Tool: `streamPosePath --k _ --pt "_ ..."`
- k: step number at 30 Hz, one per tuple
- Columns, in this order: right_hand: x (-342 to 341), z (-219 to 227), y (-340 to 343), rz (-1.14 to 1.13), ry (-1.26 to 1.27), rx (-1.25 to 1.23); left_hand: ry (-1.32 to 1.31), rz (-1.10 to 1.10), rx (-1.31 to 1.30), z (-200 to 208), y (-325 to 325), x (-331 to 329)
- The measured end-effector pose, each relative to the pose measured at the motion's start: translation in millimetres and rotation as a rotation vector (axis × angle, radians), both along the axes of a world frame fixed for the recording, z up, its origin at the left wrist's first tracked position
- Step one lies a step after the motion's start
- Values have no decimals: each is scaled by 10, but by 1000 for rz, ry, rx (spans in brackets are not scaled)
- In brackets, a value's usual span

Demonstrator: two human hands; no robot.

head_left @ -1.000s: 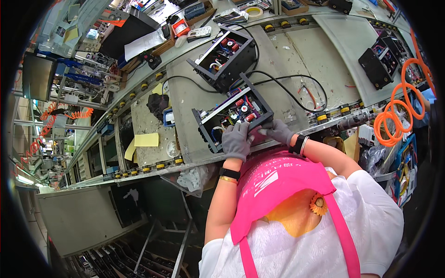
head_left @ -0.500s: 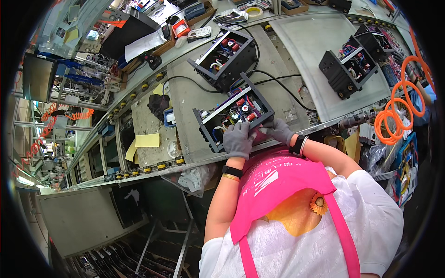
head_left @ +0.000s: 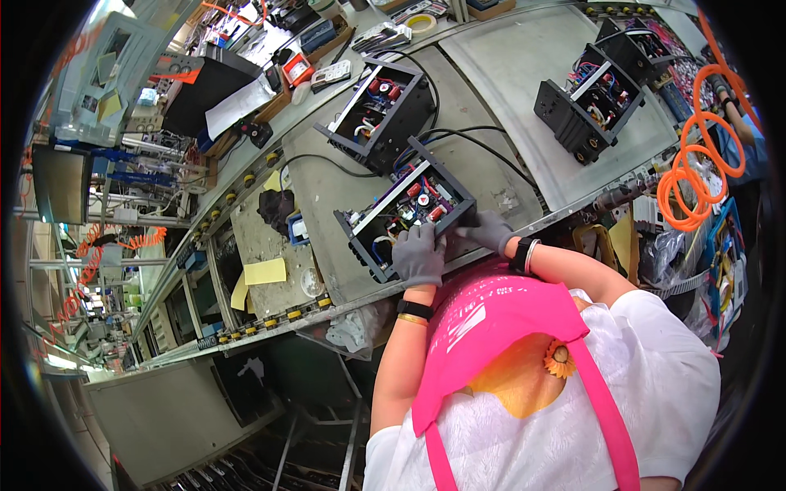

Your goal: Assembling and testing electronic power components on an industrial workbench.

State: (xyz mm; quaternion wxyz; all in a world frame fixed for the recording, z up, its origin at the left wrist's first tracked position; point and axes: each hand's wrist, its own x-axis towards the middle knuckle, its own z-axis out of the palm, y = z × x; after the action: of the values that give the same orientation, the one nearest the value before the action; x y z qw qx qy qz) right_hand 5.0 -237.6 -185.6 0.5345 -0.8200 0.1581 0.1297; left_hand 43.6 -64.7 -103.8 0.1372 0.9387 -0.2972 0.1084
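A black open-topped electronics unit (head_left: 422,201), with red, white and blue parts and wires inside, lies tilted before me on a grey board. My left hand (head_left: 419,255), in a grey glove, is closed over its near edge, fingertips at the rim. My right hand (head_left: 493,233), also gloved, is bent against the near right corner of the same unit. Its fingertips are partly hidden by the housing. Just beyond stands a second, similar black unit (head_left: 379,110), with black cables running from and around the pair.
More black units (head_left: 591,102) stand on a pale board at right. An orange coiled hose (head_left: 696,184) hangs at far right. Yellow paper (head_left: 264,271) and a dark cloth (head_left: 277,209) lie at left. A roller rail (head_left: 270,323) runs along the near edge.
The whole view has shifted and turned slightly. My right hand has slid a little in toward the unit's near side, its fingers now less visible. My left hand stays at the near edge.
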Motion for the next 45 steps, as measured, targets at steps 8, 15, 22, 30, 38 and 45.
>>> streamPosePath --k 8,15,22,30,38,45 --pt "-57 418 53 436 -269 442 213 -104 75 71 163 65" --pt "18 -490 115 288 -174 92 271 -161 74 20 170 152" --pt "-641 559 -618 264 -169 227 301 -208 -36 -72 824 492" --pt "-2285 1903 -1979 -192 -46 187 563 -58 0 -85 1248 437" --pt "-3275 928 -2713 -1082 273 -1319 432 -154 309 291 858 464" --pt "-3529 562 -2757 -1292 -113 -910 510 -117 -84 588 619 381"
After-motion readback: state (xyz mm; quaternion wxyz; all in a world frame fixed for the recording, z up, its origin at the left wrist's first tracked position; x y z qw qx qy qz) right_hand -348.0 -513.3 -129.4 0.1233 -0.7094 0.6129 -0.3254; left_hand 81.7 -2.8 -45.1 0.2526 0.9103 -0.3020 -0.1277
